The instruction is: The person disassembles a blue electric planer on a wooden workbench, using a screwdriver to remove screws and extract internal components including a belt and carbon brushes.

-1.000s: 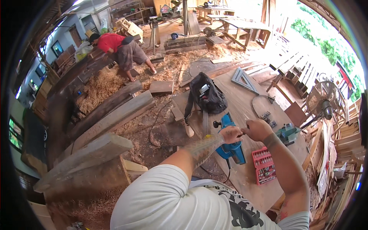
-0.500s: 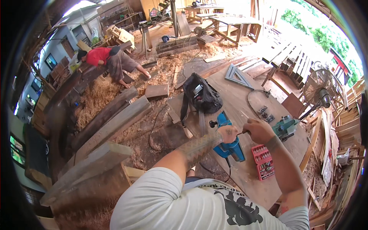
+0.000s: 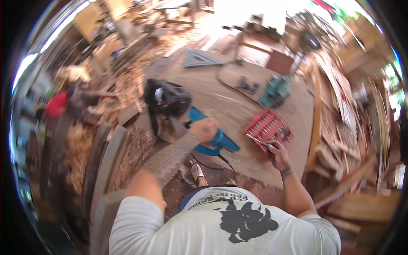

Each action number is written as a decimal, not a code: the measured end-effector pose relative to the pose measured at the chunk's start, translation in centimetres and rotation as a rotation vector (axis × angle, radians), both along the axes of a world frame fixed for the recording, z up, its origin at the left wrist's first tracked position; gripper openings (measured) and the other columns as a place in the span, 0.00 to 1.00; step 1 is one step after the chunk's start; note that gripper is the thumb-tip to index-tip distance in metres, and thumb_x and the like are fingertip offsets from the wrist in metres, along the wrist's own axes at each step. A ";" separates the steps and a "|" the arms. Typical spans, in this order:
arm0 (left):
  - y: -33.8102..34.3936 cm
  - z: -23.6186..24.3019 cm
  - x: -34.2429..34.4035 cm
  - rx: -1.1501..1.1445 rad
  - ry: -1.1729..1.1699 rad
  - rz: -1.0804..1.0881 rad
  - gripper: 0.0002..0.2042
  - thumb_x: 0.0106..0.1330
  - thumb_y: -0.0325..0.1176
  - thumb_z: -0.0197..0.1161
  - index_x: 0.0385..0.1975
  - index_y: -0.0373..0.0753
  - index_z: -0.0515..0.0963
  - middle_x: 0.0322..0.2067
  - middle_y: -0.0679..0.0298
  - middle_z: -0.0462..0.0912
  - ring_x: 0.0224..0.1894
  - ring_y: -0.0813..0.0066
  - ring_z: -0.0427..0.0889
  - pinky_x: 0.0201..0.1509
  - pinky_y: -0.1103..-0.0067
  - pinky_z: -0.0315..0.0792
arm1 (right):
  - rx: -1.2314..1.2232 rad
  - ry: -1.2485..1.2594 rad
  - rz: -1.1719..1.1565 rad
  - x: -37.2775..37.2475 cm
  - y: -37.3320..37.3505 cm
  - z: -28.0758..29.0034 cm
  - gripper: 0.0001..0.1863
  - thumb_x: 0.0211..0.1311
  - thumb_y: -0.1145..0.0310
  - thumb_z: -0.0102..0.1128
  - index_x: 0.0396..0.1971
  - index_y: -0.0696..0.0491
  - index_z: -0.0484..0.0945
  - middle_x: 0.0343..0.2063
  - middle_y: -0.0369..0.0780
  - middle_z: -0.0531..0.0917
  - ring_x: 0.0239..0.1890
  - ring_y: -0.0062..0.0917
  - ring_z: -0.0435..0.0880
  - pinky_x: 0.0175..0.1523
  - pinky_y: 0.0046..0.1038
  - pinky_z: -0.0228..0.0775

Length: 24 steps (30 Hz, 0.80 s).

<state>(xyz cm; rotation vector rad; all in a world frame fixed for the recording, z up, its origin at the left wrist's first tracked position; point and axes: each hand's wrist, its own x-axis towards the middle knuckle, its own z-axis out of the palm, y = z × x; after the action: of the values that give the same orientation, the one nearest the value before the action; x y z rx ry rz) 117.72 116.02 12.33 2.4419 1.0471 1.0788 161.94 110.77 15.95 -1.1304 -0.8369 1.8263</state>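
Observation:
My left hand (image 3: 205,129) is closed over the middle of a blue power planer (image 3: 225,140), which lies on the wooden board; blur hides the exact finger grip. To its right, my right hand (image 3: 279,155) holds a slim screwdriver (image 3: 258,141) with a shiny shaft, slanting up and left across the near edge of an open red bit case (image 3: 264,123). Rows of small metal bits and sockets sit inside the case. The planer's dark cord (image 3: 229,163) hangs over the board's near edge.
The board (image 3: 216,91) also carries a black tool bag (image 3: 168,100), a green power tool (image 3: 275,90), small dark metal parts (image 3: 247,85) and a grey triangular frame (image 3: 200,58). Timber and shavings lie left; lumber stacks right. A person in red (image 3: 59,105) bends at far left.
My right hand has moved away from my left, carrying the screwdriver to the red case. The left hand stays on the planer. The whole view has swung rightward.

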 end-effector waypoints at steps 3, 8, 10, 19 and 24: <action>-0.9 2.8 0.7 0.196 0.357 0.110 0.07 0.69 0.36 0.64 0.32 0.41 0.78 0.28 0.54 0.81 0.31 0.54 0.87 0.32 0.58 0.81 | -0.064 0.090 -0.051 1.4 -2.4 -2.8 0.09 0.77 0.69 0.66 0.52 0.51 0.82 0.33 0.32 0.83 0.32 0.18 0.81 0.36 0.25 0.74; -1.2 6.4 2.8 0.020 0.799 0.185 0.06 0.70 0.35 0.63 0.35 0.41 0.80 0.31 0.55 0.81 0.33 0.52 0.87 0.34 0.56 0.82 | -0.100 0.319 -0.075 1.9 -5.3 -5.9 0.10 0.77 0.67 0.66 0.52 0.50 0.82 0.33 0.31 0.83 0.31 0.18 0.81 0.35 0.25 0.74; -0.9 6.4 1.8 -0.045 0.853 0.146 0.06 0.70 0.35 0.62 0.34 0.40 0.81 0.32 0.55 0.82 0.33 0.52 0.88 0.34 0.56 0.82 | -0.131 0.347 -0.094 1.0 -6.2 -6.4 0.09 0.77 0.67 0.67 0.52 0.50 0.82 0.33 0.32 0.83 0.31 0.18 0.82 0.35 0.25 0.74; 6.9 10.1 4.7 -0.317 0.682 0.063 0.14 0.76 0.40 0.61 0.34 0.36 0.84 0.38 0.49 0.89 0.42 0.45 0.89 0.48 0.57 0.83 | -0.205 0.323 -0.153 -0.4 -7.7 -7.4 0.10 0.76 0.66 0.69 0.51 0.49 0.82 0.33 0.33 0.84 0.31 0.20 0.84 0.37 0.26 0.78; 13.4 4.2 9.3 -0.566 0.974 -0.193 0.14 0.71 0.41 0.67 0.42 0.35 0.88 0.45 0.44 0.90 0.53 0.44 0.89 0.56 0.57 0.82 | -0.186 0.275 -0.290 -3.0 -7.8 -5.8 0.10 0.75 0.66 0.69 0.50 0.51 0.82 0.32 0.33 0.83 0.30 0.19 0.82 0.36 0.26 0.77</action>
<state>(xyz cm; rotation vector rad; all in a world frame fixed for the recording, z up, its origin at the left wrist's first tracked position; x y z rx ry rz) 126.99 129.43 16.53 2.4433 1.0851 -0.5138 158.99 103.02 10.19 -1.0230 -0.3315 1.7853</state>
